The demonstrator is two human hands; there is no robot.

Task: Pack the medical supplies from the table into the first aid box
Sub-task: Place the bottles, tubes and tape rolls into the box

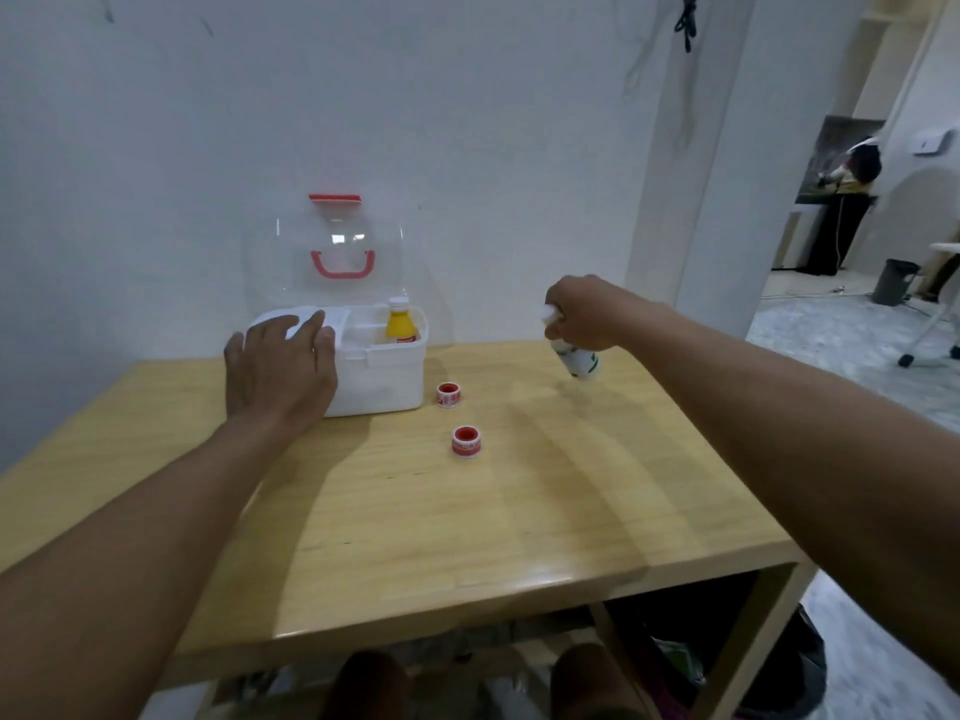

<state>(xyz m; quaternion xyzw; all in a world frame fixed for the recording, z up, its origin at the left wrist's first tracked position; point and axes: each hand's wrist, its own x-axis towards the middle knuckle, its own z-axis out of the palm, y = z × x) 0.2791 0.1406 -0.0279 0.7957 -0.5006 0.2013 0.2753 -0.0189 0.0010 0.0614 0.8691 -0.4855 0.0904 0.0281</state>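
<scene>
The white first aid box (384, 379) stands at the back of the wooden table (415, 522), its clear lid (332, 241) with a red handle raised against the wall. A yellow bottle (401, 324) stands upright in the box's right compartment. My left hand (278, 368) rests flat on the box's left front corner, fingers apart. My right hand (582, 317) grips a white bottle (576, 358) by its top, lifted above the table to the right of the box. Two red-and-white tape rolls (448, 394) (466, 441) lie on the table in front of the box's right side.
The wall runs right behind the box. The table's right edge drops to a grey floor. Far right, another person stands in a doorway near a dark bin (893, 281) and a wheeled chair (935, 324). Bags lie under the table.
</scene>
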